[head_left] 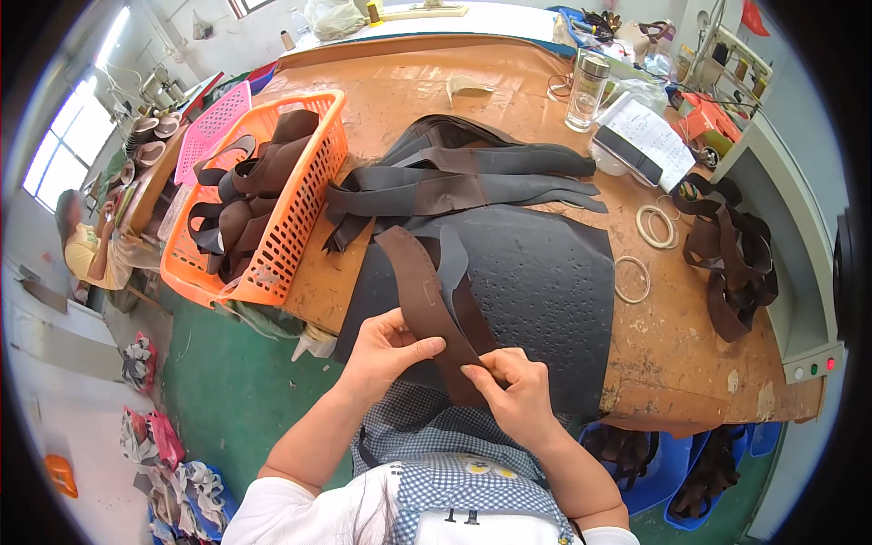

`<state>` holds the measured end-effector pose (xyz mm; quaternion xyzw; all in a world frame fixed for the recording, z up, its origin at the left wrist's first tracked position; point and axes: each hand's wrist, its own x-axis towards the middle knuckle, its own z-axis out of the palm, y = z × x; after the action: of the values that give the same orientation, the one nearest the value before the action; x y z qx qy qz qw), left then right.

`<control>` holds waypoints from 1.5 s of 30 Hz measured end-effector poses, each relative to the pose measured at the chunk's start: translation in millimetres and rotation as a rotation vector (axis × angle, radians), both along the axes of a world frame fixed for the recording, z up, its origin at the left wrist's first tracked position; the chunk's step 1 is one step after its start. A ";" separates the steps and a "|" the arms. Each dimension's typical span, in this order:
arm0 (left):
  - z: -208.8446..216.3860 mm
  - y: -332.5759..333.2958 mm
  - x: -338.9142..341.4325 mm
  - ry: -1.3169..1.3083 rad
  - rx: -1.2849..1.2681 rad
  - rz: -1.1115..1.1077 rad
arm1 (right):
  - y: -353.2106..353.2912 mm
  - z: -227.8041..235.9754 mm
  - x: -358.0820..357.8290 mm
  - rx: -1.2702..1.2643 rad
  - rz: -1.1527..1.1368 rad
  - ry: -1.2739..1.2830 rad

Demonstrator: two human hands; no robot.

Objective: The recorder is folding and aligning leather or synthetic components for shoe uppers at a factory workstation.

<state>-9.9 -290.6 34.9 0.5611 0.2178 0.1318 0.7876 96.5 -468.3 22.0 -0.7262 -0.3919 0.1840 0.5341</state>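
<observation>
Both hands meet at the near edge of the tabletop, pinching one brown leather strap between them. The left hand grips the strap's left edge with thumb over the top and fingers curled beneath; the right hand closes thumb and forefinger on the lower end, just beside the left, so the two hands are almost touching. From this grip the strap's long axis runs up and to the left, away from the body, its rounded far end lying free over the dark perforated leather sheet that covers the middle of the tabletop. The free length thus lies ahead of the left hand, which is the nearer to it; the right hand holds only the tail. A thinner dark strip seems to lie under the strap, though how the two are joined cannot be told. Beyond the sheet is a loose pile of long dark leather strips, fanned out toward the right. To the left, an orange plastic basket holds more brown pieces, with a pink basket behind it. On the right lie a heap of brown straps, two pale rings, a clear glass jar and some paper sheets. Another person sits far off on the left.
</observation>
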 end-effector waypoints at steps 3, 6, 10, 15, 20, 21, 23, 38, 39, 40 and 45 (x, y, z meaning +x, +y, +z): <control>-3.6 1.7 2.0 0.005 0.020 0.009 | 0.2 -1.0 -0.7 0.027 -0.003 -0.009; -3.6 2.1 3.0 0.022 0.024 0.002 | -0.2 -4.0 -0.8 0.035 -0.013 -0.021; -4.3 2.2 4.3 0.046 0.021 0.011 | -0.6 -4.0 -1.1 0.028 -0.015 -0.021; -4.4 -2.1 6.2 0.060 0.061 0.037 | -2.3 -1.1 0.7 0.029 -0.002 -0.020; -11.7 -21.8 2.9 0.065 0.110 0.033 | 3.4 6.8 1.4 0.030 -0.024 0.220; -12.6 -27.6 2.2 0.043 0.126 0.042 | 3.3 6.6 3.4 0.030 -0.026 0.220; -8.2 -27.6 0.9 0.039 0.163 0.041 | 1.7 5.7 9.1 -0.046 0.057 0.255; -12.0 -0.2 1.2 0.028 -0.008 0.037 | -4.0 7.6 9.5 -0.073 0.122 0.318; -12.7 -0.6 1.6 0.032 -0.008 0.041 | -3.9 6.7 9.7 -0.073 0.122 0.319; -13.3 -1.1 1.7 0.037 -0.007 0.044 | -4.0 5.4 10.0 -0.070 0.124 0.315; -16.2 -9.2 -1.3 0.061 -0.003 0.069 | 2.7 9.4 8.9 -0.042 0.078 0.327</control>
<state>-11.2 -299.8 18.8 0.5559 0.2611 0.1415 0.7764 105.3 -465.6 31.4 -0.6818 -0.3239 0.3286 0.5677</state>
